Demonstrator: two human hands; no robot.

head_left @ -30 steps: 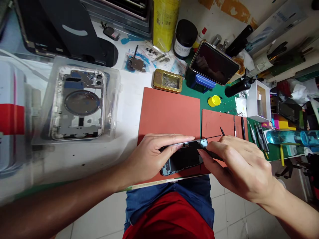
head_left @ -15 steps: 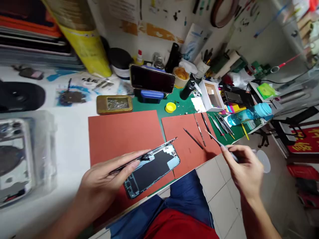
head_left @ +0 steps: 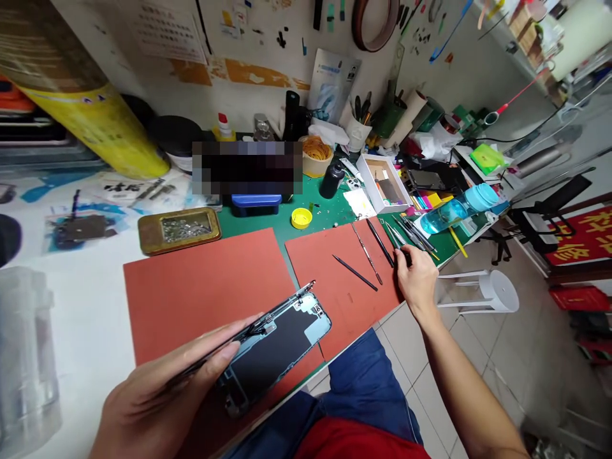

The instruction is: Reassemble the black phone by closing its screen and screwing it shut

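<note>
An opened phone lies on the left red mat near the table's front edge, its dark insides showing. My left hand is closed on the phone's thin screen panel, holding it tilted up along the phone's far edge. My right hand is far out to the right, at the row of thin tools beside the right red mat. Its fingers are curled round a thin dark tool there.
A black spudger and two thin drivers lie on the right mat. Behind are a brass tin of screws, yellow cap, blue stand, white box, blue bottle. A clear plastic box sits left; a white stool stands right.
My right hand left the phone with a thin tool and moved right to the tool row. My left hand kept the screen panel raised. The view swung right and up.
</note>
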